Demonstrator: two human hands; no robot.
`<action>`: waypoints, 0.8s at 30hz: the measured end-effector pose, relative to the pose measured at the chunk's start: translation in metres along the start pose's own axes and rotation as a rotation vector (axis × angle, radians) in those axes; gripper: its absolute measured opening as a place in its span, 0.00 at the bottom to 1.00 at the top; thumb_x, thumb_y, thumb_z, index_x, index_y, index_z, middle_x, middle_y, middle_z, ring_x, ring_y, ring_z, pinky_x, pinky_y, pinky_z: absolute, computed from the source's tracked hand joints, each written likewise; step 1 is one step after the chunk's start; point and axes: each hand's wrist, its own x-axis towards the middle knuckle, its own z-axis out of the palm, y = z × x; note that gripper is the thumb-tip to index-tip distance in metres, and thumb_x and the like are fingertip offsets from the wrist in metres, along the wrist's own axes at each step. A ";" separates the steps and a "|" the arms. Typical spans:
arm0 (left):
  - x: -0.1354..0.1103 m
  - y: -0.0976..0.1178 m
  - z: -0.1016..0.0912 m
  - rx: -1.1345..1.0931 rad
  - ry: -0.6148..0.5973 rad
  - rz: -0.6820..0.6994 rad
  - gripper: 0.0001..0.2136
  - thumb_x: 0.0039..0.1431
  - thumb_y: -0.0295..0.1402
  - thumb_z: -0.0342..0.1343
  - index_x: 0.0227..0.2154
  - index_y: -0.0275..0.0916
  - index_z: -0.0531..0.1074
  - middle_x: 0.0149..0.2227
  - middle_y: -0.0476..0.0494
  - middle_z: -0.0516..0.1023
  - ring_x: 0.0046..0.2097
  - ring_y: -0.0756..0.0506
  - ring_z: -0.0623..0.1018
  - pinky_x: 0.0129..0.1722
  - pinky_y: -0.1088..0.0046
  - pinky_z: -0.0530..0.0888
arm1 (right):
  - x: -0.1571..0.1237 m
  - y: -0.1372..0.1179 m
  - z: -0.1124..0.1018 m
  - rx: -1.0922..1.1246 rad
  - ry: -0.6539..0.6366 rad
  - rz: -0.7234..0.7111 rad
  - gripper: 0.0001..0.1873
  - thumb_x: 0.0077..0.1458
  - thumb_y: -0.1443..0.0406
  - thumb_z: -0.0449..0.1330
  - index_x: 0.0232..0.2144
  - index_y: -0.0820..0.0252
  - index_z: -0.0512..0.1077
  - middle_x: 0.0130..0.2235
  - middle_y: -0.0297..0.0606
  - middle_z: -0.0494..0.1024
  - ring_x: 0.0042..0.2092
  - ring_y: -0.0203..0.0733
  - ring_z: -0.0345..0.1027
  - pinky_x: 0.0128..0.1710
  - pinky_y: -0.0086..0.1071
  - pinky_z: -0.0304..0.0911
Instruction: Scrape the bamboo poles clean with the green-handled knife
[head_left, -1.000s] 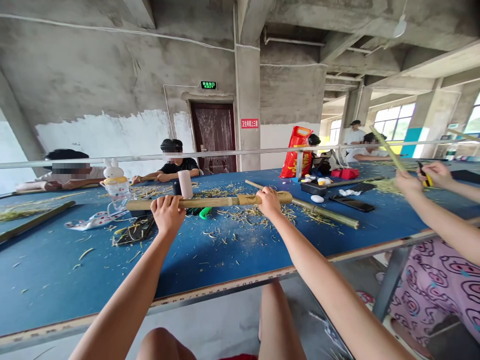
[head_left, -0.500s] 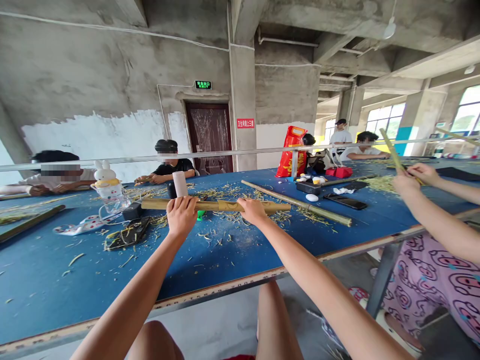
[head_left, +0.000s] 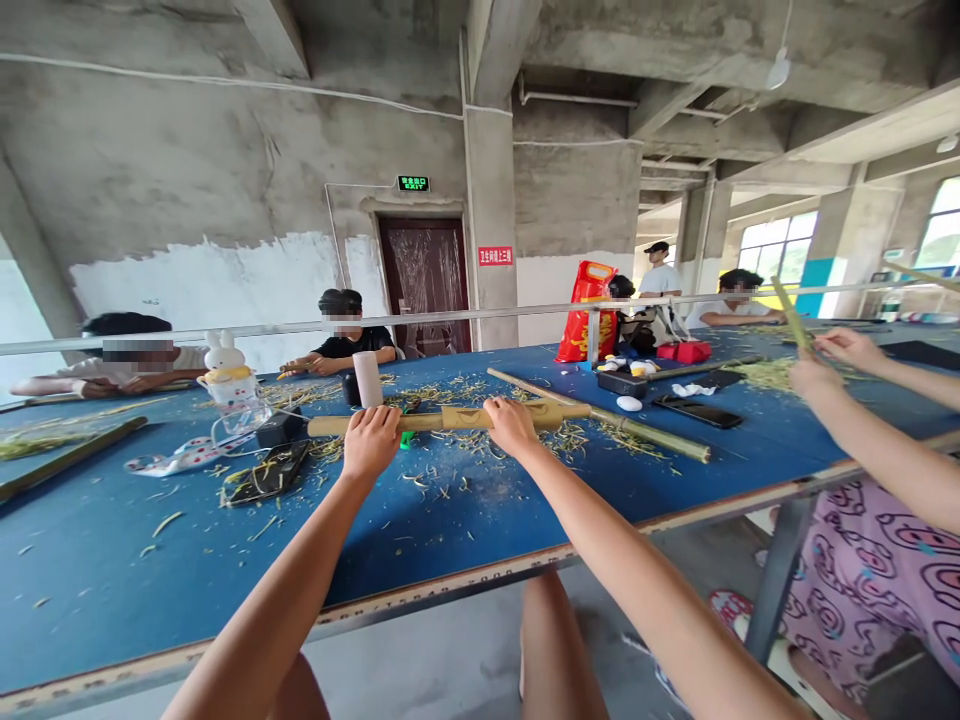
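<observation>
A bamboo pole [head_left: 422, 422] lies crosswise in front of me, just above or on the blue table. My left hand [head_left: 372, 440] is closed over it near its left end, knuckles up. My right hand [head_left: 511, 424] wraps round it farther right, at a wider tan section [head_left: 463, 416] with darker marks, perhaps a sheet around the pole; I cannot tell. My right fingertips are hidden behind the pole. Behind my left hand stand a pale pink cylinder [head_left: 367, 379] and a small green object [head_left: 406, 439], partly covered.
Shavings litter the blue table [head_left: 247, 590]. To the left are a phone [head_left: 266, 477], black box [head_left: 278, 428] and rabbit-topped bottle [head_left: 229, 385]. A longer bamboo pole [head_left: 645, 428] and another phone [head_left: 697, 411] lie right. A co-worker's hands [head_left: 817, 375] hold a bamboo strip nearby.
The view has shifted slightly. The bamboo pole has moved a little to the right, with less of it showing left of my left hand. Marks on the tan section look different. Both hands keep their grip.
</observation>
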 end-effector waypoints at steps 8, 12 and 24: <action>-0.001 -0.006 -0.001 0.034 -0.024 0.006 0.10 0.53 0.27 0.46 0.37 0.37 0.70 0.33 0.38 0.72 0.37 0.40 0.70 0.38 0.63 0.62 | 0.000 0.003 0.005 -0.016 0.108 0.044 0.11 0.47 0.69 0.59 0.37 0.59 0.68 0.40 0.42 0.67 0.44 0.45 0.60 0.41 0.35 0.58; -0.007 -0.018 0.000 0.085 -0.030 -0.086 0.10 0.53 0.28 0.46 0.36 0.38 0.69 0.33 0.38 0.72 0.38 0.39 0.69 0.40 0.62 0.61 | -0.001 0.009 0.008 -0.013 0.099 0.059 0.13 0.47 0.70 0.58 0.39 0.59 0.67 0.42 0.41 0.67 0.44 0.45 0.60 0.42 0.35 0.57; -0.028 -0.052 0.001 0.047 0.020 -0.378 0.14 0.47 0.28 0.49 0.40 0.37 0.69 0.36 0.38 0.71 0.42 0.38 0.66 0.46 0.61 0.59 | -0.001 0.027 0.015 -0.010 0.058 0.198 0.16 0.47 0.72 0.58 0.40 0.59 0.66 0.41 0.40 0.73 0.47 0.45 0.61 0.47 0.36 0.53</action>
